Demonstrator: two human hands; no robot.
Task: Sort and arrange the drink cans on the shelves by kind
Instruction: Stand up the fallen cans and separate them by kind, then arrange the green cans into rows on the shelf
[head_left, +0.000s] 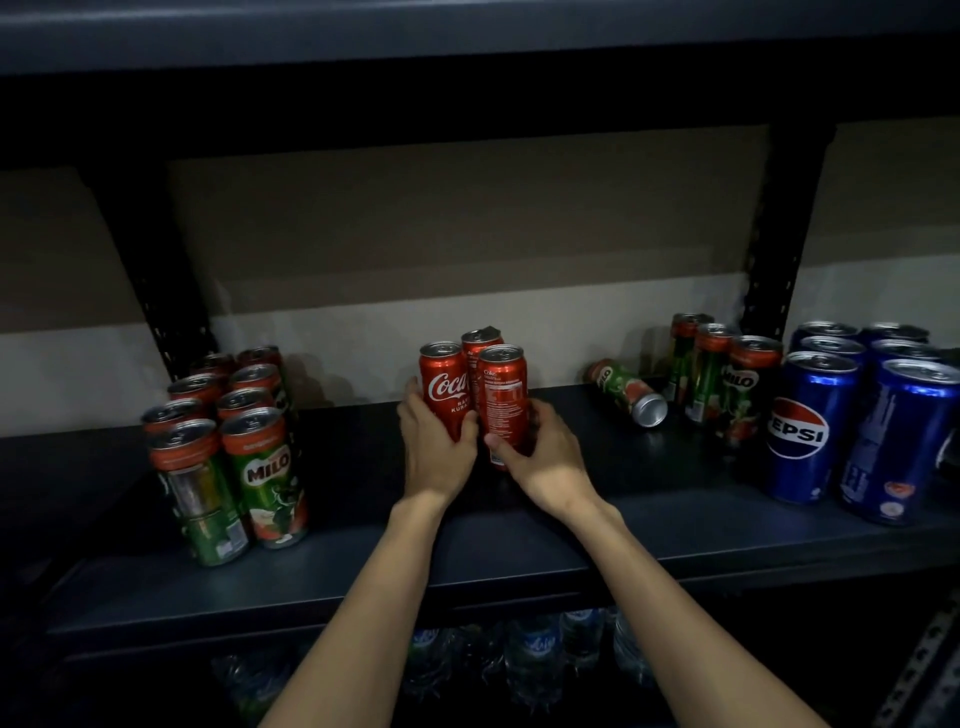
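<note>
coke cluster, mid-shelf
My left hand (435, 443) and right hand (540, 453) both wrap the Coca-Cola cans (475, 387); Milo cans (228, 447) at 9 o'clock.

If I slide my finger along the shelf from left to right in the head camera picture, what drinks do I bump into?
Standing Milo cans → red Coca-Cola cans, held by the left hand and right hand → one Milo can lying on its side → more standing Milo cans → blue Pepsi cans.

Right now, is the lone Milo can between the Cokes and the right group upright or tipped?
Tipped. The Milo can lies on its side on the shelf.
</note>
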